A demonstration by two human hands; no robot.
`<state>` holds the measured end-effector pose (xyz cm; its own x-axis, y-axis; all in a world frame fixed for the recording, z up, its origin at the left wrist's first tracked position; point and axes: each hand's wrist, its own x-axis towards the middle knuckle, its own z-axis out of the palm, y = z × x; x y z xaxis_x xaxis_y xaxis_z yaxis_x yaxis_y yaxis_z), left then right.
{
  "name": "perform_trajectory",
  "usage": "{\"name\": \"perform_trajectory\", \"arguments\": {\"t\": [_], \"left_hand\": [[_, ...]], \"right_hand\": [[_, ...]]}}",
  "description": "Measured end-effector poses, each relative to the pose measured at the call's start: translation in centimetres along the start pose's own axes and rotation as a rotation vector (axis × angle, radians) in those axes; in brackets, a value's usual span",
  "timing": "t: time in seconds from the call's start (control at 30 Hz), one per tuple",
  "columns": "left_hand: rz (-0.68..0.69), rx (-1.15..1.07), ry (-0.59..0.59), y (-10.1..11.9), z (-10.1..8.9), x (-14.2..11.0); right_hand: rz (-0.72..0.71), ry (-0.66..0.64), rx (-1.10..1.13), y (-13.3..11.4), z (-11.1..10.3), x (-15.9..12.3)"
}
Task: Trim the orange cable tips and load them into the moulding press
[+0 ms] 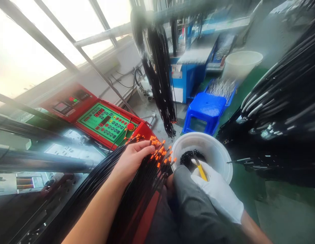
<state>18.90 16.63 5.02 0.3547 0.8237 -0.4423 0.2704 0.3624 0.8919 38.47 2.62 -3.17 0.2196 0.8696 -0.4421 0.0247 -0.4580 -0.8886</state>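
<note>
My bare left hand (133, 157) lies on a thick bundle of black cables (137, 189) with orange tips (161, 152), fingers curled over the strands near the tips. My right hand (218, 193) wears a white glove and is closed round a yellow-handled tool (201, 171). The tool's end points into a white plastic bucket (218, 149), which holds a clump of black pieces (189, 157). A grey trouser knee (195, 203) sits between the two hands.
A red machine panel with a green keypad (106, 122) stands left. More black cables hang from a bar (160, 84) ahead, and cable masses fill the right (279, 112). A blue stool (205, 110), a blue tray of white wires (222, 88) and a second white bucket (240, 62) stand beyond.
</note>
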Motion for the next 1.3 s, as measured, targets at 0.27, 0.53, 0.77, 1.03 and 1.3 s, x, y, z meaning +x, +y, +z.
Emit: {"name": "perform_trajectory", "arguments": {"t": [0.27, 0.53, 0.77, 1.03, 1.3], "left_hand": [[0.028, -0.111, -0.110, 0.0, -0.1, -0.7], [0.170, 0.063, -0.012, 0.1, -1.3, -1.1], [0.284, 0.323, -0.085, 0.7, -1.8, -1.6], [0.304, 0.346, 0.008, -0.2, -2.2, -1.1], [0.328, 0.390, -0.008, -0.2, -2.5, -1.0]], "right_hand": [[-0.385, 0.020, -0.126, -4.3, 4.3, -0.8], [-0.470, 0.042, -0.334, -4.9, 5.7, -0.2], [-0.466, 0.027, -0.367, -5.4, 6.3, 0.0], [-0.458, 0.049, -0.433, -5.3, 6.7, 0.1], [-0.462, 0.051, -0.433, -5.4, 6.8, 0.0]]}}
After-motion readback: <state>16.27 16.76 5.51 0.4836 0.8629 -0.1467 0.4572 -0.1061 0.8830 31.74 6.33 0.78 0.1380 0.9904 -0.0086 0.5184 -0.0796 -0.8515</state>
